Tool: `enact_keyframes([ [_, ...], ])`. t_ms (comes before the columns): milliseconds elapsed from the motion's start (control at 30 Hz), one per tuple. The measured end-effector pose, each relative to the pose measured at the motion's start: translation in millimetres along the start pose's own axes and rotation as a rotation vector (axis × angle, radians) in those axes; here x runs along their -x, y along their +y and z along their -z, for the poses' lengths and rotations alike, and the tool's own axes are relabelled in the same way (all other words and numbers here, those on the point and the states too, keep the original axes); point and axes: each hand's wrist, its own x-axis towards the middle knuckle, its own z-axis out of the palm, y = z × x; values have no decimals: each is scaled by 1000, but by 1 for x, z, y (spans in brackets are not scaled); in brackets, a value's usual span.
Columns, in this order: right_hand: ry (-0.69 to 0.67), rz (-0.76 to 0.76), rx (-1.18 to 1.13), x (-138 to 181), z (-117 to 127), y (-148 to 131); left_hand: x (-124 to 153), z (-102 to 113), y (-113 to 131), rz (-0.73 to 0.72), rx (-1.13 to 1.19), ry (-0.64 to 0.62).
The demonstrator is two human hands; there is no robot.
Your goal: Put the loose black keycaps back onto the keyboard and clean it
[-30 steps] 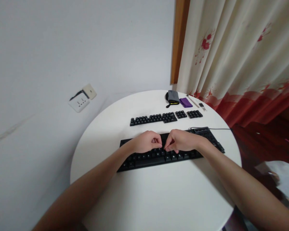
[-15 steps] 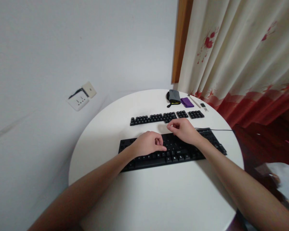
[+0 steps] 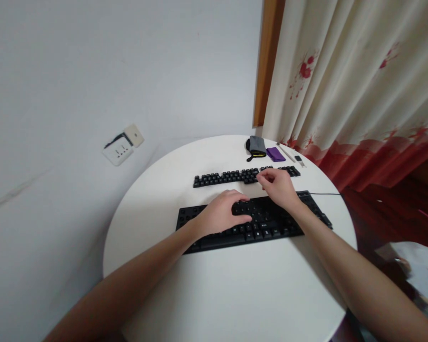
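The keyboard (image 3: 221, 241) is lying on the counter (image 3: 217, 289) under the spread left hand (image 3: 221, 213); the right hand (image 3: 278, 188) is hovering, curled, by the keycaps (image 3: 231, 177), whether pinching one I cannot tell.

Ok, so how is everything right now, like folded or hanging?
Keyboard: flat, some keycaps missing.
Loose keycaps: lined up in rows.
Left hand: open, over keyboard.
Right hand: pinched, contents unclear.
Purple cloth: folded.
Gray item: looks folded.
Curtain: hanging in folds.
Wall socket: no plug in.
Cord: stretched out.
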Motion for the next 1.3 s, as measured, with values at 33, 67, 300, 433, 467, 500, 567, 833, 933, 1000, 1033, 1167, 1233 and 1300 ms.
enact_keyframes([
  [33, 34, -2, 6, -1, 2, 2, 2, -1, 1, -42, -42, -18],
  [67, 66, -5, 11, -3, 4, 3, 4, -2, 3, -71, -92, -45],
  [300, 131, -21, 6, -8, 9, 11, 11, -20, 3, -71, -326, -188],
  [433, 105, -19, 0, -7, 7, 10, 10, -22, 3, -72, -353, -193],
  [467, 107, -15, -1, -7, 7, 10, 10, -22, 3, -70, -363, -192],
  [500, 114, -11, -1, -7, 6, 10, 10, -21, 4, -68, -373, -192],
  [567, 129, -5, 0, -7, 6, 12, 11, -19, 5, -64, -392, -198],
  [833, 145, -3, 10, -9, 6, 16, 17, -6, -1, -37, -458, -318],
  [933, 143, -7, 19, -9, 5, 17, 19, 1, -4, -24, -473, -355],
  [1000, 136, -5, 31, -10, 5, 17, 20, 5, -5, -6, -481, -376],
  [1033, 131, -3, 37, -10, 5, 18, 20, 6, -5, 5, -484, -386],
  [1167, 105, 25, 74, -11, 4, 20, 22, 13, -5, 41, -468, -410],
  [1233, 107, 47, 104, -11, 3, 21, 21, 16, -5, 38, -423, -407],
  [1300, 121, 61, 126, -11, 1, 24, 18, 17, -7, 29, -345, -378],
])
